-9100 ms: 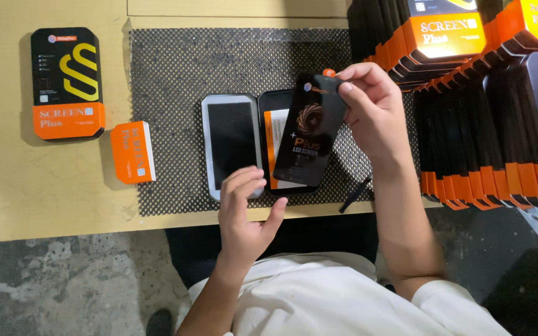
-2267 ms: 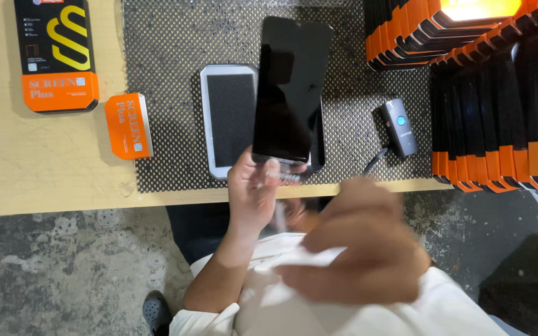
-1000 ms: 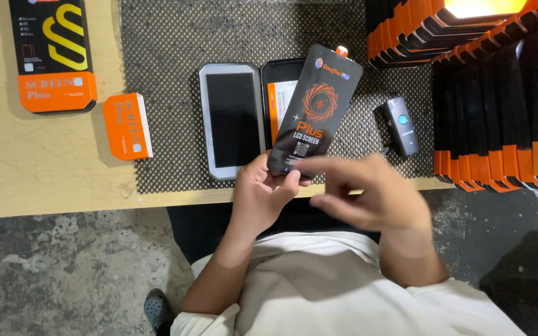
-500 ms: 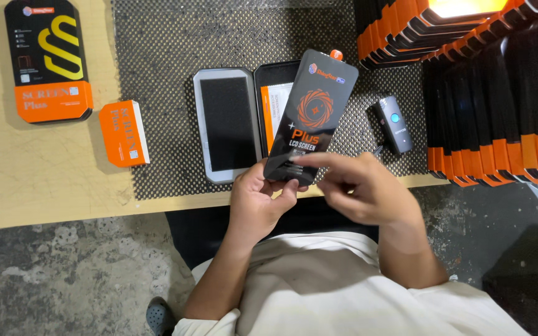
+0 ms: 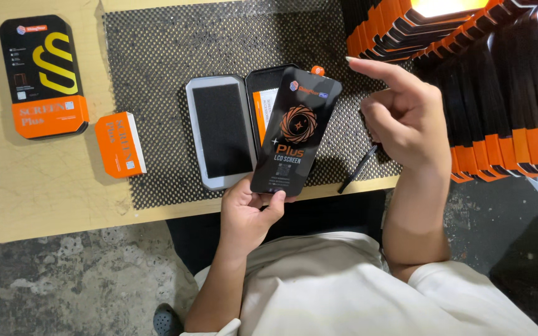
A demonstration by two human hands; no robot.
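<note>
My left hand (image 5: 251,210) grips the lower end of a flat black package (image 5: 297,138) with an orange round emblem, held tilted above the mat. My right hand (image 5: 406,121) is raised to the right of the package, empty, index finger stretched toward the stacks and the other fingers curled. Under the package lies an open black tray (image 5: 263,99) with an orange-and-white card inside. A white tray with a dark pad (image 5: 219,138) lies just left of it.
A black mesh mat (image 5: 157,74) covers the tan table (image 5: 26,180). A black and orange box (image 5: 45,74) and a small orange box (image 5: 119,144) lie at left. Rows of black and orange boxes (image 5: 499,81) fill the right side. A black cable (image 5: 357,169) crosses the table edge.
My right hand has let go of the package's lower end and lifted away to the right, covering the small scanner. The left hand still holds the package.
</note>
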